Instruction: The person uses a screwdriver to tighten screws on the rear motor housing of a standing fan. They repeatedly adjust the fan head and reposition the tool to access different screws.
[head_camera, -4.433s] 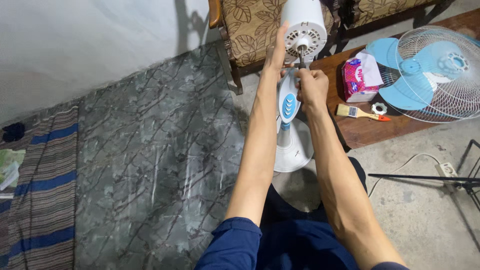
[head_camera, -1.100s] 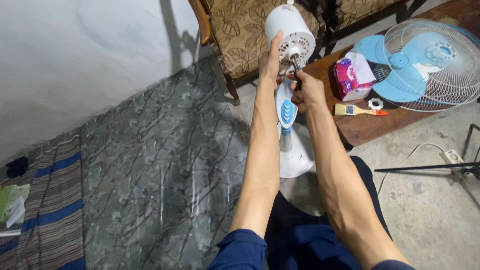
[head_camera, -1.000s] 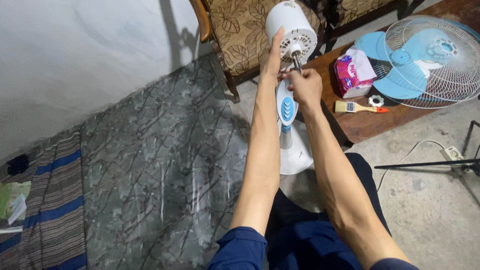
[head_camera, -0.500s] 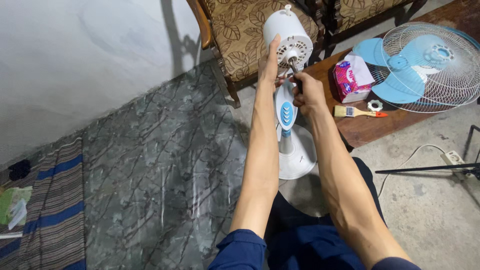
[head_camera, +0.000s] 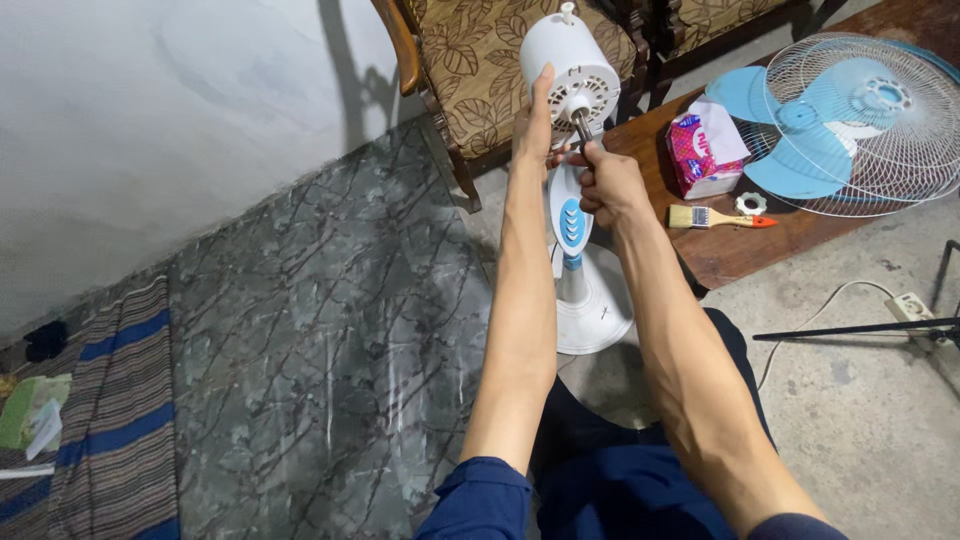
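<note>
A white fan motor housing (head_camera: 560, 55) tops a white and blue fan stand (head_camera: 572, 215) with a round base (head_camera: 600, 320) on the floor. My left hand (head_camera: 533, 115) is pressed flat against the housing's left side. My right hand (head_camera: 605, 182) is closed around the metal shaft (head_camera: 580, 125) that sticks out of the motor's front. The fan's grille and blade are off the motor.
A wooden low table (head_camera: 760, 240) at right carries a blue fan blade (head_camera: 790, 140), a wire grille (head_camera: 880, 110), a pink tissue pack (head_camera: 700, 150), a paintbrush (head_camera: 718, 217) and a small white ring (head_camera: 750, 203). An armchair (head_camera: 470, 70) stands behind. A power strip (head_camera: 915, 305) lies at right.
The view has shifted slightly. My right hand has slid a little along the shaft, and my left hand stays against the housing.
</note>
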